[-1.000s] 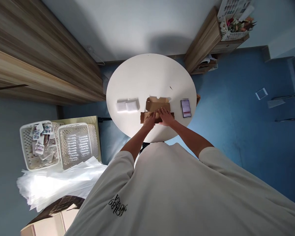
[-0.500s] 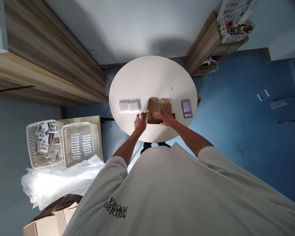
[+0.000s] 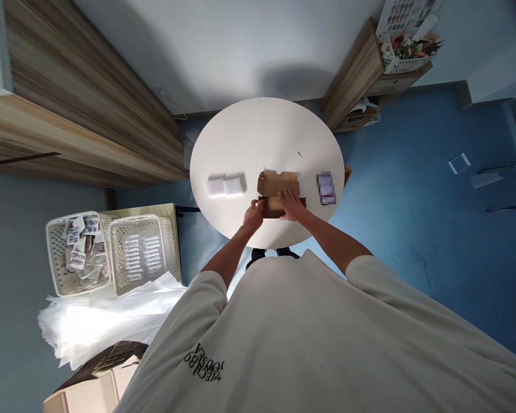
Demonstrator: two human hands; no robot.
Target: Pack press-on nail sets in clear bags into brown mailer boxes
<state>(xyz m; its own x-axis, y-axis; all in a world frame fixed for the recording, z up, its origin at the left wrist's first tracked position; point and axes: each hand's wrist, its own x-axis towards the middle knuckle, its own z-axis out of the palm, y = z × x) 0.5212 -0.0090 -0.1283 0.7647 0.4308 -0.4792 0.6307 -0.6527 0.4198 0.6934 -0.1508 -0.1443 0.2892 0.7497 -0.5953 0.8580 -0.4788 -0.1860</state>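
A brown cardboard box (image 3: pixel 277 185), partly folded with its lid flap up, lies near the front of a round white table (image 3: pixel 258 137). My left hand (image 3: pixel 253 214) is curled against the box's left end, pressing its side flap inward. Flat on the box's near right part rests my right hand (image 3: pixel 291 205), fingers stretched out and holding it down. Left of the box lie two white foam pads (image 3: pixel 226 185). A phone (image 3: pixel 325 188) sits to the right of the box.
Two white plastic baskets (image 3: pixel 112 252) with small packets stand on a low stand at the left, above a pile of clear plastic bags (image 3: pixel 98 321). A wooden counter runs along the left. A wooden shelf unit (image 3: pixel 361 74) stands behind the table on the blue floor.
My left hand moved out to the box's left end, then came back in and folded the left side flap against the box. My right hand stayed on the box.
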